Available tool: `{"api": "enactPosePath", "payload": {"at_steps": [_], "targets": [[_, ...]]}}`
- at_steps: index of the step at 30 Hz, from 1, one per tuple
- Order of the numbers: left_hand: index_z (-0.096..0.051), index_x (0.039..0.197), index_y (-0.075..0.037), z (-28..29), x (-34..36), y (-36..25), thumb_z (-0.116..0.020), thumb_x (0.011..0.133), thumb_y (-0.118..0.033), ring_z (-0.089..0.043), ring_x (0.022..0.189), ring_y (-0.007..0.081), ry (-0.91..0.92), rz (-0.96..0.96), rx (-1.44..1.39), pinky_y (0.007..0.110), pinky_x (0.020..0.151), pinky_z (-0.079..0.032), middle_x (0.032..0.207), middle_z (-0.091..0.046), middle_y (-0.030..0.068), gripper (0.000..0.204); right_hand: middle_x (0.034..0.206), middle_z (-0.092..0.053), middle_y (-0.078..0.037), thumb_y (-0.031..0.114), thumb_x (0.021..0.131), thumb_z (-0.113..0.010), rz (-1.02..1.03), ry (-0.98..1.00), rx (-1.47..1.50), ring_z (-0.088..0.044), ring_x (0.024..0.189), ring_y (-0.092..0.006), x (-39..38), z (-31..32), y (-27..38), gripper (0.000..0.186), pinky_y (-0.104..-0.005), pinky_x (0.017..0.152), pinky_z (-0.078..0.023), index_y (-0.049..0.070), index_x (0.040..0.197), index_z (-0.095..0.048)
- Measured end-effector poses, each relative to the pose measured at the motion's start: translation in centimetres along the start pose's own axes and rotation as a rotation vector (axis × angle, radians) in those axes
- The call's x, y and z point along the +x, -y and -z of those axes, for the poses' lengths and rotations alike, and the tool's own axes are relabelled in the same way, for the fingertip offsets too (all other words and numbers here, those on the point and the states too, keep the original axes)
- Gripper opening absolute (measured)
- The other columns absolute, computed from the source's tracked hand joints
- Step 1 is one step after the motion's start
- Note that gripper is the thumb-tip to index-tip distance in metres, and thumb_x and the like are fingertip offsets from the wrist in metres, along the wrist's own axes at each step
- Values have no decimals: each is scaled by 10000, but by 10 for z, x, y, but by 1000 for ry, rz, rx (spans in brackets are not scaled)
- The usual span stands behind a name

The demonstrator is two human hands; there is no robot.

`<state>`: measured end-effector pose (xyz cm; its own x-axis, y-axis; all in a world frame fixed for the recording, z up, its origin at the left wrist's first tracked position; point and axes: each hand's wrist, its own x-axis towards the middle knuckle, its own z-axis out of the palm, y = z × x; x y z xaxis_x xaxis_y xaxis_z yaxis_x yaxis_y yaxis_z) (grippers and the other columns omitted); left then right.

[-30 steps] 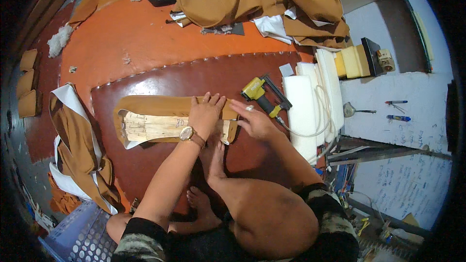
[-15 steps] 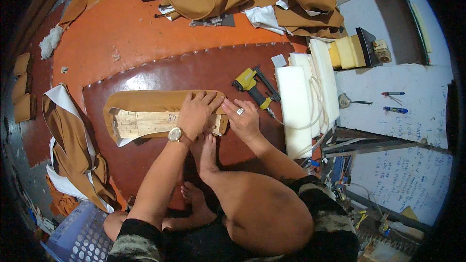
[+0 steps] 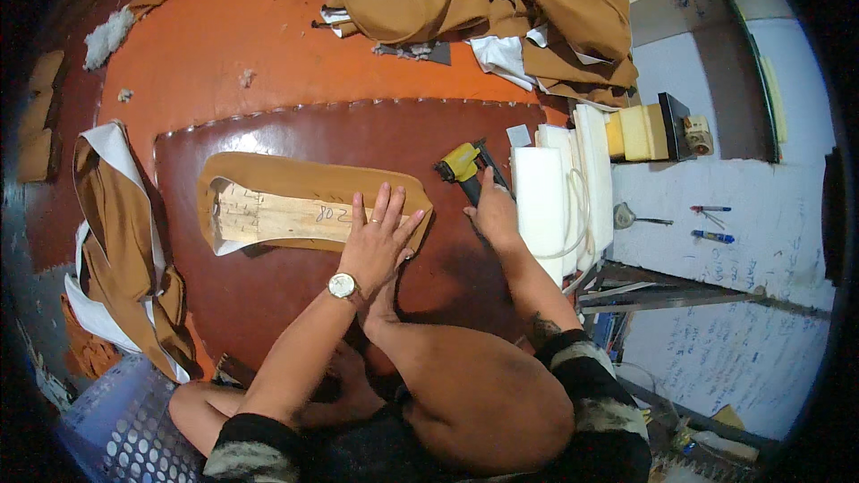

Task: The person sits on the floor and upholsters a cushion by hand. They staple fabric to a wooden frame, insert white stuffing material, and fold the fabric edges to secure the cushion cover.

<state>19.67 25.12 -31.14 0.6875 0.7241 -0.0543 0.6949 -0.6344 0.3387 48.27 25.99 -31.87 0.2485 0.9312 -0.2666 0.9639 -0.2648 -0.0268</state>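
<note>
A long wooden panel [image 3: 282, 215] wrapped along its edges in tan upholstery fabric [image 3: 313, 175] lies on the dark red work surface in front of me. My left hand [image 3: 380, 237] rests flat on the panel's right end, fingers spread, and the wrist wears a watch. My bare foot lies under that hand, against the panel's near edge. To the right, my right hand [image 3: 494, 212] is closed round the handle of a yellow and black staple gun [image 3: 463, 164]. Its nose points away from me, apart from the panel. My palm hides most of the handle.
White foam blocks [image 3: 539, 197] with a hose over them stand right of the staple gun. Tan fabric pieces [image 3: 420, 0] are heaped at the far side. More fabric [image 3: 121, 224] lies at left, above a blue perforated basket [image 3: 148, 438]. Pens [image 3: 713, 236] lie far right.
My right hand has left the panel's right end and taken hold of the staple gun. My left hand has shifted slightly right and spread its fingers. The panel has tilted a little.
</note>
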Motion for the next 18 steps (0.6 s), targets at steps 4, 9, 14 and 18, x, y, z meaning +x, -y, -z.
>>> {"api": "enactPosePath", "payload": {"at_steps": [4, 9, 14, 18], "targets": [[-477, 1585, -293, 0, -1, 4, -722, 922, -476, -199, 1603, 384, -6, -14, -20, 721, 1235, -186, 1704, -289, 159, 731, 1142, -684, -300, 192, 831, -773, 28, 136, 45, -682, 1087, -467, 24, -2, -19, 969, -517, 984, -532, -44, 1623, -267], [-513, 1563, -286, -2, -6, 12, -723, 914, -474, -211, 1602, 378, -26, -35, -58, 708, 1235, -204, 1706, -293, 161, 708, 1188, -723, -249, 372, 900, -782, -111, 525, 466, -711, 1099, -323, 39, 38, -17, 956, -391, 975, -538, -18, 1637, -314], [-587, 1504, -280, -16, -4, 10, -718, 910, -479, -232, 1599, 360, -128, -48, -50, 704, 1227, -231, 1688, -323, 160, 640, 1253, -724, -200, 230, 893, -780, 226, 646, 521, -699, 1166, -287, 14, 82, -14, 760, -367, 1022, -522, 14, 1554, -475], [-627, 1462, -278, -19, -3, 11, -676, 936, -482, -260, 1589, 351, -136, -29, -46, 698, 1226, -240, 1668, -354, 157, 566, 1194, -754, -165, 162, 732, -818, 389, 477, 186, -716, 1114, -351, -21, 137, 28, 753, -441, 986, -519, 138, 1454, -607]]}}
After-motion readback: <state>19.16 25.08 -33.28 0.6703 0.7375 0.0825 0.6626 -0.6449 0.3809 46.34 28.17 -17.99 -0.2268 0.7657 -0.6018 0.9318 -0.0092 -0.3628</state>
